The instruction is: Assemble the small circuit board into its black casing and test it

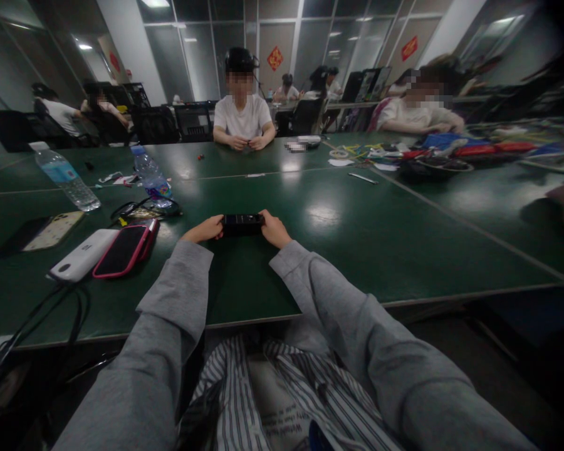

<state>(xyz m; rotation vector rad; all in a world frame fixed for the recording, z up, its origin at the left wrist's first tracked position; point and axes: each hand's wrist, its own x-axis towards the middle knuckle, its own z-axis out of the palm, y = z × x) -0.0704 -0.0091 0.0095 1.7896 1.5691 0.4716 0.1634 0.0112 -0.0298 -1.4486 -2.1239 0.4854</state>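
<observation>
A dark smartphone [242,224] lies sideways between my two hands, just above or on the green table. Its screen faces up toward me, with small light marks along the upper part. My left hand [208,229] grips the left end, fingers closed round it. At the right end my right hand [274,229] is closed on the same phone. To the left of my left hand sits another phone in a pink-red case [123,250], next to a white power bank [83,255].
Two water bottles, one clear [68,176] and one with a blue cap [153,178], stand left. Black cables [82,307] hang over the front edge. The green table [357,250] reaches a seated person [243,116] opposite. Tools and cords [432,156] are piled far right.
</observation>
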